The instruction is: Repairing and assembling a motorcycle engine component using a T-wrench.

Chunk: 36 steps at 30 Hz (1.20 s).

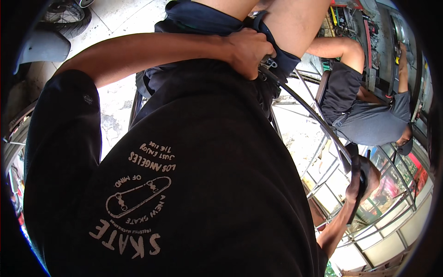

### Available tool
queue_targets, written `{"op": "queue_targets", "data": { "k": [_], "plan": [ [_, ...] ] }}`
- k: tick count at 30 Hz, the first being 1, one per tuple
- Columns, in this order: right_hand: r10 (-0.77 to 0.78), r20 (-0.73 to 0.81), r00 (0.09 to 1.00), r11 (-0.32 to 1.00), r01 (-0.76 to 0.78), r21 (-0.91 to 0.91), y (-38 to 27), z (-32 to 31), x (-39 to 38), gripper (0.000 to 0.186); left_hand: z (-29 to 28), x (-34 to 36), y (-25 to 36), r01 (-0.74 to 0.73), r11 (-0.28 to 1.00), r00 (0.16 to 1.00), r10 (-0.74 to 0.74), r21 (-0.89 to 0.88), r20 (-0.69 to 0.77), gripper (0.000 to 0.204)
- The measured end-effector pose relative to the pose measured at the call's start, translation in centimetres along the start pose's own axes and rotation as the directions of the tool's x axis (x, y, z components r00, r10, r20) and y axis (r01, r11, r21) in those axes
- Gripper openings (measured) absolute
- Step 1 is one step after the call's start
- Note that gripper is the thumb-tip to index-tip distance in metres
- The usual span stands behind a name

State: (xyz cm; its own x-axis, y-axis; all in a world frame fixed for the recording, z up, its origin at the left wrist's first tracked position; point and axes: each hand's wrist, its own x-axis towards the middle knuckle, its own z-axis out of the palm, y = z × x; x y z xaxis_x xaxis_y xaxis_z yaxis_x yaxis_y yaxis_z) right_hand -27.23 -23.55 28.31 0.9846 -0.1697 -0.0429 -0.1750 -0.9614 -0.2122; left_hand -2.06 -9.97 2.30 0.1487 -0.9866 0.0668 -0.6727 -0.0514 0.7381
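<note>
A long black cable (318,114) stretches across the right side of my body from one hand to the other. My left hand (249,51) is closed around its upper end, close to my thighs. A small metal fitting (268,61) shows at the fingers there. Lower down at the right, my right hand (364,177) wraps around the cable, and a dark length sticks out past the wrist. Whether that hand holds one strand or more, I cannot tell. My black shirt (221,184) fills the middle of the view.
A person (374,120) in a dark grey shirt sits at the right, one arm stretched toward a cluttered tool rack (355,32). A wheel with a black tyre (74,25) and a grey curved panel (46,48) are at the upper left. Pale tiles (122,16) cover the floor.
</note>
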Motion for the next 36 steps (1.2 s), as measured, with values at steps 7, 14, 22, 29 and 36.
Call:
{"op": "queue_targets", "data": {
  "k": [7,14,22,29,36],
  "plan": [
    [-0.253,-0.086,0.964,0.963,0.243,-0.116,0.2,-1.8,1.0,0.010,-1.5,0.6,0.3,-0.063,0.998,0.998,0.063,0.023,-0.012,0.056],
    [-0.505,-0.468,0.725,0.857,0.353,-0.376,-2.7,-3.4,2.1,0.012,-0.3,-0.7,1.5,-0.183,0.966,0.981,0.167,-0.182,-0.096,0.045],
    [-0.280,-0.934,-0.220,0.947,0.095,-0.306,11.4,6.7,10.4,0.034,-0.3,0.6,0.7,0.147,0.975,0.989,-0.148,-0.164,0.010,0.045],
    [0.073,-0.996,0.050,0.997,0.031,0.075,16.6,9.0,6.8,0.029,-1.2,1.6,0.1,0.142,0.988,0.985,-0.135,-0.061,0.103,0.052],
    [-0.258,-0.954,0.150,0.895,-0.336,-0.294,15.4,6.9,-3.4,0.043,0.2,3.4,-2.7,0.240,0.731,0.909,-0.399,-0.638,-0.116,0.045]
  ]
}}
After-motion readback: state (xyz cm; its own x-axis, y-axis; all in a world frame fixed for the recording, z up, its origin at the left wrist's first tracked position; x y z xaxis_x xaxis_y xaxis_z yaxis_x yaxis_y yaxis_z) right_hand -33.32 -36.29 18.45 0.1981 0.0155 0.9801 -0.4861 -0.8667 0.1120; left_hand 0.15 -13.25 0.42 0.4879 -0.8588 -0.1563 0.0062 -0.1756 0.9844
